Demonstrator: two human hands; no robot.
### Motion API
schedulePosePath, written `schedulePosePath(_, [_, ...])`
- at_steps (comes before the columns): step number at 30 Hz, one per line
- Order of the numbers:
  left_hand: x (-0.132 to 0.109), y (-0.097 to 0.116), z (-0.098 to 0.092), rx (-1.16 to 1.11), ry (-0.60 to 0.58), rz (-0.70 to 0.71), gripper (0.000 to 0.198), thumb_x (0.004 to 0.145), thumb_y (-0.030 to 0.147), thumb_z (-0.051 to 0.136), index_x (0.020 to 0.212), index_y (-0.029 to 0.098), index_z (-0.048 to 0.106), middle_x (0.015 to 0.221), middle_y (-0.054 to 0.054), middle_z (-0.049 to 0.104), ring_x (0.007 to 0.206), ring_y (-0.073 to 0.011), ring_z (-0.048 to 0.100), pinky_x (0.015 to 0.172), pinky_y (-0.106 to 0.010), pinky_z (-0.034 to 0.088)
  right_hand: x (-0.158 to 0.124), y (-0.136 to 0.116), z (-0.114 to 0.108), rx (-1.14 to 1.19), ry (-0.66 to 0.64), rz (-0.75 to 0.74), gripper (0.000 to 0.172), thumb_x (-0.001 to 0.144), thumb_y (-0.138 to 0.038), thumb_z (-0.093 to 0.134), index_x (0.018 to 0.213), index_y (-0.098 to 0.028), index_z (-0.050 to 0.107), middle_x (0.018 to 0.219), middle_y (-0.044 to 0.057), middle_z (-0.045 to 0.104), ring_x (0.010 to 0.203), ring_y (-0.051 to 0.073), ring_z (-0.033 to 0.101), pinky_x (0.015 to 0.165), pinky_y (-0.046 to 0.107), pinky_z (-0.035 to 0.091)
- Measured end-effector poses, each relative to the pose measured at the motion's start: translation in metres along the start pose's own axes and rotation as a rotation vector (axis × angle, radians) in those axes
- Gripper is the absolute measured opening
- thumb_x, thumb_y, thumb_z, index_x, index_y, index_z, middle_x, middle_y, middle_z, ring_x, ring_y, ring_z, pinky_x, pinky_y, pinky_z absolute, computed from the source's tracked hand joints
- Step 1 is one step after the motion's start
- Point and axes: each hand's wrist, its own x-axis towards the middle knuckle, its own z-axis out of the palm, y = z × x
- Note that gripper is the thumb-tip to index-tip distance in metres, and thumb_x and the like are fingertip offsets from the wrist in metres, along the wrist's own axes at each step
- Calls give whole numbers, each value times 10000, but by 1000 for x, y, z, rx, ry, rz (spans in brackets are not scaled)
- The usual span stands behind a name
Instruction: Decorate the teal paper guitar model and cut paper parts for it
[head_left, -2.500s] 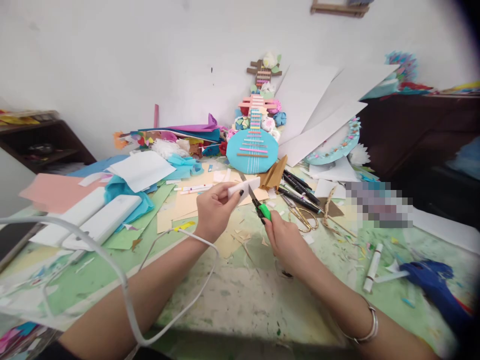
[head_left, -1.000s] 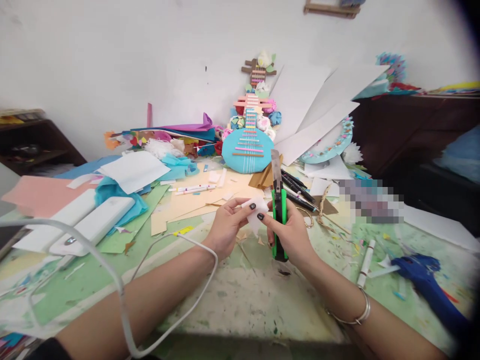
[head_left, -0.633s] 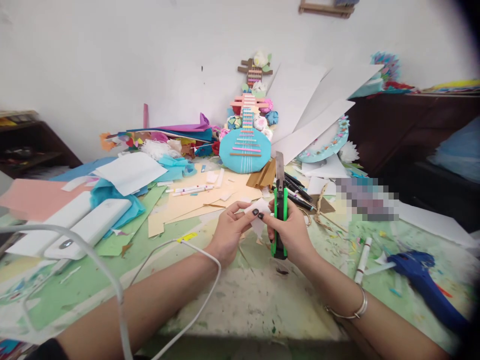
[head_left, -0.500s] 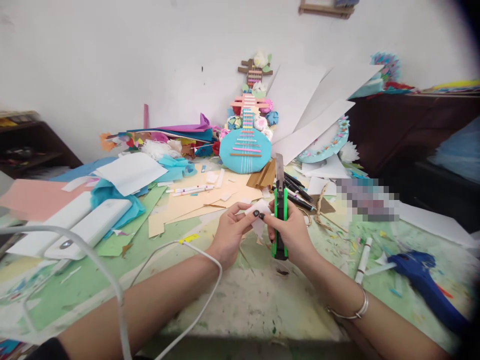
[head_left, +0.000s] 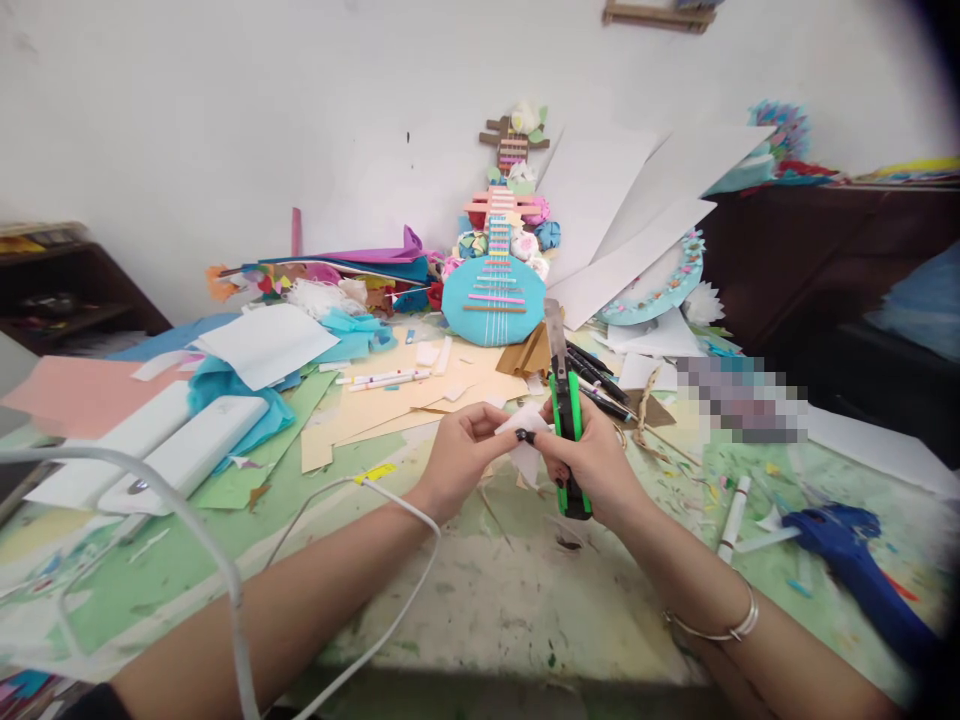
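Note:
Between my two hands is a small piece of white paper [head_left: 527,462], pinched by the thumbs and fingers of both. My left hand [head_left: 466,450] grips its left side. My right hand [head_left: 592,460] pinches the other side and also holds a green and black utility knife [head_left: 568,425] against the palm. The knife stands nearly upright, its blade pointing away from me. Beyond the hands, a blue paper lute [head_left: 493,300] with coloured strips and strings leans by the wall.
A blue glue gun [head_left: 851,560] and a white marker [head_left: 735,518] lie to the right. Black pens [head_left: 600,380] are behind my right hand. White cables [head_left: 405,510] loop over my left forearm. Cream card [head_left: 382,415] and a white device [head_left: 184,455] lie to the left.
The knife has tilted, its handle end swinging right. My thumbs have shifted slightly on the white paper. The whole view has moved a little.

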Motion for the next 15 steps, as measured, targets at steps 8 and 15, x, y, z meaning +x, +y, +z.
schedulePosePath(8, [9, 10, -18, 387, -270, 63, 80, 648, 192, 677, 707, 140, 665, 730, -43, 675, 699, -162, 621, 686, -277, 491, -1, 0, -7, -534, -55, -259, 303, 649, -188, 594, 931, -214, 486, 834, -11, 605, 676, 138, 557, 584, 246, 401])
schedulePosePath(15, [10, 15, -22, 631, -430, 66, 51, 647, 169, 614, 679, 129, 612, 626, -1, 605, 607, -133, 558, 570, -236, 451, -2, -2, -12, -776, -190, -339, 262, 675, -205, 577, 912, -220, 468, 718, -42, 561, 616, 132, 498, 547, 222, 322])
